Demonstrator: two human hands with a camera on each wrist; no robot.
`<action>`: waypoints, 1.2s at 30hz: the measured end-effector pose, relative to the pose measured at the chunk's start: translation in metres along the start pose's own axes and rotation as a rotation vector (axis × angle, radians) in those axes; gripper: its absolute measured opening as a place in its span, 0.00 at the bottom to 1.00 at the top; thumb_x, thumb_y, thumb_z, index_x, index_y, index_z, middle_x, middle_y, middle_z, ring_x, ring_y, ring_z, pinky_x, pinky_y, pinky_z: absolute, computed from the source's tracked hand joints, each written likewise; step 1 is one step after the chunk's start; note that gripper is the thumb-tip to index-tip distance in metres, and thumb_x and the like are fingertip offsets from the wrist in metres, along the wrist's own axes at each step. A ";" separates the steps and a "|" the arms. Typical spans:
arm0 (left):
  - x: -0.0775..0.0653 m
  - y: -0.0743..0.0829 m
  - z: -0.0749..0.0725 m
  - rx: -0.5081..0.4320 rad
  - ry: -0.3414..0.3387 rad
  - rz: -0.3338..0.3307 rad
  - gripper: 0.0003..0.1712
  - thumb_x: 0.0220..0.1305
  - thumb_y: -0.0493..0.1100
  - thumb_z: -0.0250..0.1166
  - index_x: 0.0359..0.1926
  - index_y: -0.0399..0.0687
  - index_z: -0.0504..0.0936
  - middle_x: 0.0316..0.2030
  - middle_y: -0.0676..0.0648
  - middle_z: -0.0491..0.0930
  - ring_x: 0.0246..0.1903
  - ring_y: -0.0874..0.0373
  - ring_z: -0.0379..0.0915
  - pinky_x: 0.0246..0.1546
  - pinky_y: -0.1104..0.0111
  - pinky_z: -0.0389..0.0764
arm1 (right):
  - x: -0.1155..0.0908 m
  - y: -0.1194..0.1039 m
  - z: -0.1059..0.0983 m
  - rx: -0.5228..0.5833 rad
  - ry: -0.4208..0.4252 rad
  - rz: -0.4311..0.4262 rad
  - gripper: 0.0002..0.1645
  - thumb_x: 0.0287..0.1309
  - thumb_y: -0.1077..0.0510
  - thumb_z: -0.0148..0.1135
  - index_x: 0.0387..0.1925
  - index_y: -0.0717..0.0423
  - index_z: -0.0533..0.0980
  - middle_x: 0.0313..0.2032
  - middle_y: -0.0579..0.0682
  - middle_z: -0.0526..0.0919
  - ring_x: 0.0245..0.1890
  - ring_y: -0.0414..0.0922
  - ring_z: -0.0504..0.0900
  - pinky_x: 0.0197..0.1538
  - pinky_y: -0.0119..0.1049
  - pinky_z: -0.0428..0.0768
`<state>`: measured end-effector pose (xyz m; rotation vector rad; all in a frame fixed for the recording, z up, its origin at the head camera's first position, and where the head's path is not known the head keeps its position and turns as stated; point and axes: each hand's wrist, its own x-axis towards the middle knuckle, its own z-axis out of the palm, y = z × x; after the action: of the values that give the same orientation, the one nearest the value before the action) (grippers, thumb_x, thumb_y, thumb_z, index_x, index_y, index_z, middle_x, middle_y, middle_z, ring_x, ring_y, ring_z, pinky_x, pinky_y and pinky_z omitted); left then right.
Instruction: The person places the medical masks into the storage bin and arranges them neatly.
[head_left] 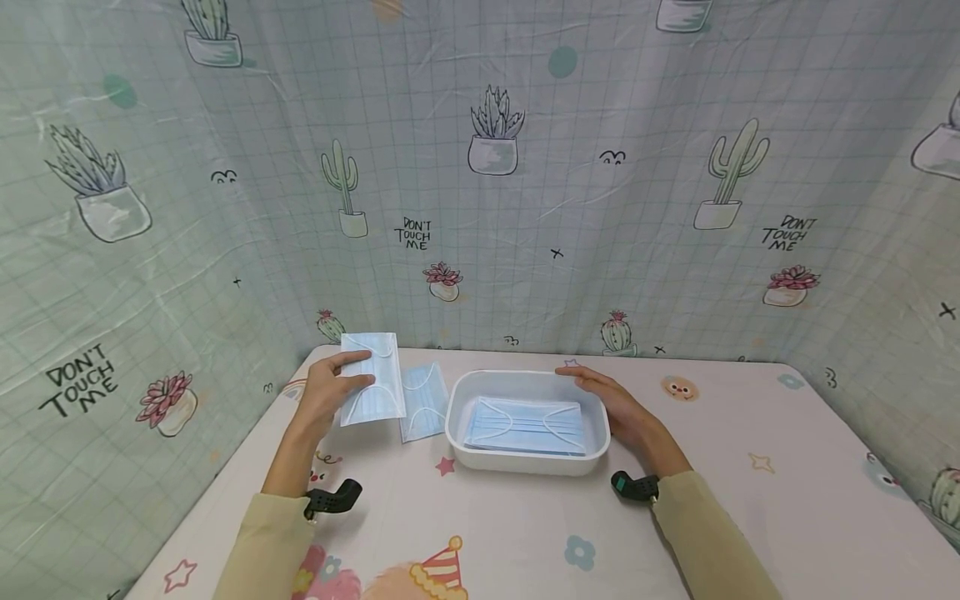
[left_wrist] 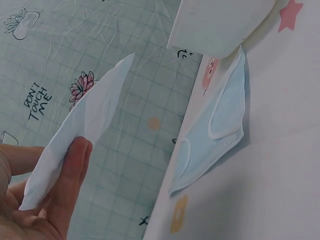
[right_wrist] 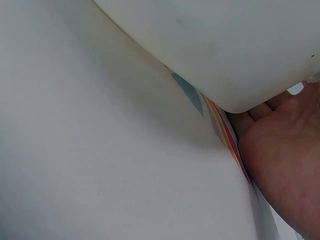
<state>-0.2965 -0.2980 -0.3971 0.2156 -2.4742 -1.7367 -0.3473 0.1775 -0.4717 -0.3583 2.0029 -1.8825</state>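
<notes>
My left hand (head_left: 335, 385) pinches a light-blue pleated face mask (head_left: 378, 379) with white ear loops, held up above the table. Thumb and fingers lie on opposite faces of it in the left wrist view. Another face mask (head_left: 424, 402) lies flat on the table beside it, close to the left end of a white plastic container (head_left: 525, 462). Inside the container are blue face masks (head_left: 528, 427), stacked. My right hand (head_left: 618, 410) holds the container at its right back corner, fingers along the outer wall. In the right wrist view the container's wall hides some fingers.
The table (head_left: 517, 533) has a white cover with printed cartoon figures. A pale green curtain (head_left: 555, 200) with printed cacti rises behind the table and along both sides. A dark strap-on device (head_left: 333, 497) sits on the left wrist, and a similar device (head_left: 635, 487) on the right.
</notes>
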 end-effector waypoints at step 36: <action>-0.011 0.019 0.030 0.036 -0.034 0.045 0.29 0.65 0.33 0.68 0.67 0.42 0.78 0.78 0.37 0.60 0.67 0.41 0.66 0.67 0.52 0.73 | 0.000 0.000 0.000 0.022 -0.010 0.000 0.27 0.79 0.51 0.47 0.74 0.48 0.69 0.81 0.48 0.57 0.82 0.55 0.51 0.81 0.60 0.50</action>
<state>-0.2922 -0.2618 -0.3894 0.1341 -2.5155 -1.6936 -0.3479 0.1777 -0.4717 -0.3604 1.9745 -1.8975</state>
